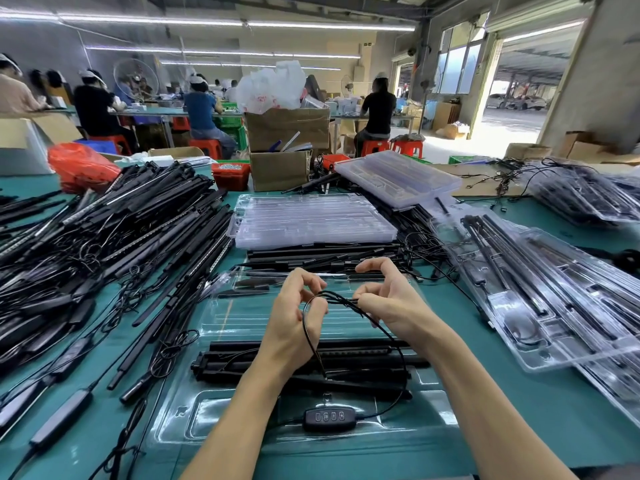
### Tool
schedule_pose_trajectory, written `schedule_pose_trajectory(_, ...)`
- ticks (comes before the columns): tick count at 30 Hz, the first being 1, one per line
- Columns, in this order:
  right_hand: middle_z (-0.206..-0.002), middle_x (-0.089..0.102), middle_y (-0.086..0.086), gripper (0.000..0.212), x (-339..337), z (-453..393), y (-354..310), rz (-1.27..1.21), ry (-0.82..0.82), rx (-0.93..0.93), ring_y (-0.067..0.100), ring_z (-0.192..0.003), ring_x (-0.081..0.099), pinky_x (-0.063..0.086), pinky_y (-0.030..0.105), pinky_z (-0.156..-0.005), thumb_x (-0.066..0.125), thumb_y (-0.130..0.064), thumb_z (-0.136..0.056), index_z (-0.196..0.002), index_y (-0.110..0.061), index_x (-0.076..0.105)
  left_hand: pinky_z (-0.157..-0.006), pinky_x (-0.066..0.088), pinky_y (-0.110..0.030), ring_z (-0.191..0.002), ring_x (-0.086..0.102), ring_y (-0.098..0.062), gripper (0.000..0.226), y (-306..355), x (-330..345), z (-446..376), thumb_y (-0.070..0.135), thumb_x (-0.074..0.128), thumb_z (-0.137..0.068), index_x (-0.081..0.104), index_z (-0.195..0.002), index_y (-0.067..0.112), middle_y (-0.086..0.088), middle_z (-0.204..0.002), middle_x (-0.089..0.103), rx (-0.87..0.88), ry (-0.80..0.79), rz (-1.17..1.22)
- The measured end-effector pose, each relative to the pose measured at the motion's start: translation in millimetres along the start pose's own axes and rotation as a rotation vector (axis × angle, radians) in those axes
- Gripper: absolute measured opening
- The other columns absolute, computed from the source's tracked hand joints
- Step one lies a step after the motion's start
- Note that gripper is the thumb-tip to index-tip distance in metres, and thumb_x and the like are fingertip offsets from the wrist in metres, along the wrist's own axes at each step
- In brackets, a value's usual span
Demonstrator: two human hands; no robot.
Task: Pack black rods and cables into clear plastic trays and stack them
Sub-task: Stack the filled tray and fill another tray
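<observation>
Rod heap (pixel 104 230) left, empty tray stack (pixel 311 220) beyond hands.

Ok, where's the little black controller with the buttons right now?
In the head view, the button controller lies bottom centre in the near end of the clear tray, between the forearms, just in front of the black rods.

I see both bare arms reach forward side by side. The left hand (pixel 298 306) has its fingers curled and pinches a thin black cable (pixel 349 304). The right hand (pixel 388 299) is close beside it and pinches the same cable, with its top fingers bent above.
</observation>
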State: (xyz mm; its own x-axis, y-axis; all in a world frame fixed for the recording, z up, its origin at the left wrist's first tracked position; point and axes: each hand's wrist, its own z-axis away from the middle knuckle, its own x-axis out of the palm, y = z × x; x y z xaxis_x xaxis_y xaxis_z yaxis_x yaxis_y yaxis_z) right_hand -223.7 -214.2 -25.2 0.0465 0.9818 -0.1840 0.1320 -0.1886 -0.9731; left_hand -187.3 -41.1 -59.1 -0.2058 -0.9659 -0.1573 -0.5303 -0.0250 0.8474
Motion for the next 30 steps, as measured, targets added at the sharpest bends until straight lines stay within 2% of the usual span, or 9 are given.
schedule_pose_trajectory(4,-0.070,0.050,0.006,0.030,7.7,0.7,-1.4,0.042,0.010,-0.044,0.011,-0.052,0.036,0.030,0.025,-0.047,0.051,0.006,-0.082,-0.104,-0.014,0.057,-0.066,0.050,-0.024,-0.067,0.058,-0.009,0.026,-0.2,1.8,-1.4,0.020,0.048,-0.083,0.048,-0.081,0.045,0.011,-0.094,0.062,-0.012,0.025,0.048)
schedule_pose_trajectory(8,-0.070,0.053,0.006,0.011,8.9,7.7,-2.4,0.034,-0.001,-0.148,0.013,-0.059,0.042,0.035,0.024,-0.050,0.061,-0.012,-0.080,-0.088,-0.012,0.069,-0.053,0.046,-0.019,-0.057,0.053,-0.004,0.012,-0.9,-0.6,0.2,0.031,0.053,-0.086,0.050,-0.086,0.042,-0.007,-0.084,0.055,-0.040,0.009,0.127)
schedule_pose_trajectory(12,-0.057,0.042,-0.002,0.016,10.6,10.6,3.1,0.055,0.097,-0.219,0.012,-0.052,0.036,0.031,0.023,-0.048,0.079,-0.021,-0.082,-0.077,-0.012,0.067,-0.060,0.045,-0.037,-0.074,0.056,-0.012,0.010,3.0,-1.8,1.9,0.035,0.060,-0.087,0.054,-0.091,0.041,0.011,-0.083,0.060,0.004,-0.077,0.019)
schedule_pose_trajectory(14,-0.056,0.045,-0.003,0.016,9.1,11.6,4.0,-0.042,0.170,-0.217,0.012,-0.050,0.040,0.035,0.023,-0.047,0.076,-0.023,-0.079,-0.069,-0.017,0.065,-0.062,0.044,-0.029,-0.080,0.057,-0.006,0.015,6.6,-7.2,1.1,0.027,0.058,-0.084,0.056,-0.092,0.040,0.011,-0.089,0.064,-0.009,-0.108,-0.082)
schedule_pose_trajectory(17,-0.069,0.056,0.004,0.014,-0.7,13.7,2.9,-0.437,0.199,-0.086,0.016,-0.060,0.052,0.040,0.025,-0.049,0.070,-0.021,-0.076,-0.066,-0.022,0.060,-0.089,0.043,-0.029,-0.106,0.053,-0.004,0.016,10.6,-21.0,-1.6,0.037,0.050,-0.082,0.056,-0.096,0.039,0.020,-0.106,0.062,-0.057,-0.164,-0.441)
schedule_pose_trajectory(19,-0.078,0.062,0.004,0.007,-7.9,14.5,3.2,-0.702,0.204,0.007,0.019,-0.066,0.061,0.043,0.025,-0.048,0.066,-0.022,-0.074,-0.070,-0.021,0.060,-0.108,0.025,-0.035,-0.135,0.033,-0.008,0.033,6.4,-31.8,1.2,0.060,0.043,-0.085,0.053,-0.114,0.046,0.020,-0.135,0.051,-0.121,-0.299,-0.762)
schedule_pose_trajectory(21,-0.083,0.066,0.003,0.013,-13.0,14.2,3.9,-0.916,0.205,0.060,0.022,-0.072,0.067,0.049,0.026,-0.050,0.057,-0.026,-0.073,-0.071,-0.015,0.064,-0.118,0.004,-0.042,-0.149,0.005,-0.009,0.056,2.5,-39.3,8.9,0.079,0.030,-0.087,0.038,-0.137,0.055,0.015,-0.161,0.023,-0.260,-0.464,-0.917)
schedule_pose_trajectory(24,-0.092,0.067,0.005,0.018,-16.3,15.0,4.1,-1.108,0.204,0.094,0.023,-0.078,0.070,0.054,0.027,-0.051,0.054,-0.022,-0.073,-0.084,-0.008,0.059,-0.120,-0.010,-0.048,-0.153,-0.012,-0.015,0.074,-2.5,-39.2,21.2,0.086,0.010,-0.083,0.012,-0.151,0.057,0.005,-0.169,-0.003,-0.355,-0.536,-1.069)
schedule_pose_trajectory(30,-0.094,0.075,0.009,0.027,-16.2,14.2,1.3,-1.217,0.179,0.039,0.028,-0.101,0.073,0.061,0.038,-0.082,0.061,-0.023,-0.087,-0.075,-0.003,0.076,-0.122,-0.011,-0.052,-0.154,-0.011,-0.019,0.086,0.9,-20.1,23.4,0.085,-0.007,-0.075,0.001,-0.154,0.053,0.002,-0.169,-0.005,-0.346,-0.484,-1.174)
